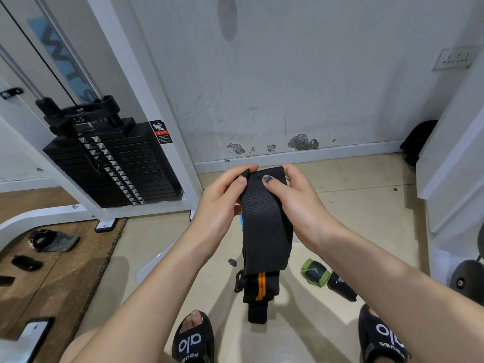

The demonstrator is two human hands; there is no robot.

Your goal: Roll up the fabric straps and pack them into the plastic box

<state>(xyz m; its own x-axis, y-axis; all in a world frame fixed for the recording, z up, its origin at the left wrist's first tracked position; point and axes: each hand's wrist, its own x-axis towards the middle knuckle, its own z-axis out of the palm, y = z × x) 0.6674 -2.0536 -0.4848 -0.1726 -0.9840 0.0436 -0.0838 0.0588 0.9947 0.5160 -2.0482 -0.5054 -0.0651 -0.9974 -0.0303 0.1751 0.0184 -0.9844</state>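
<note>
A wide black fabric strap (264, 226) hangs down in front of me, with two orange stripes and a small black loop near its lower end. My left hand (222, 203) pinches its top left corner between thumb and fingers. My right hand (293, 197) grips the top right edge, thumb pressed on the front of the strap. A clear plastic box (152, 265) shows partly on the floor behind my left forearm, with a bit of blue beside the strap. A green and black rolled strap (315, 275) and a dark rolled one (341, 285) lie on the floor to the right.
A white weight machine with a black weight stack (115, 163) stands at the left. Black straps and pads (52, 241) lie on the brown mat. A white wall is ahead, white furniture (453, 179) at the right. My feet in black sandals (193, 339) are below.
</note>
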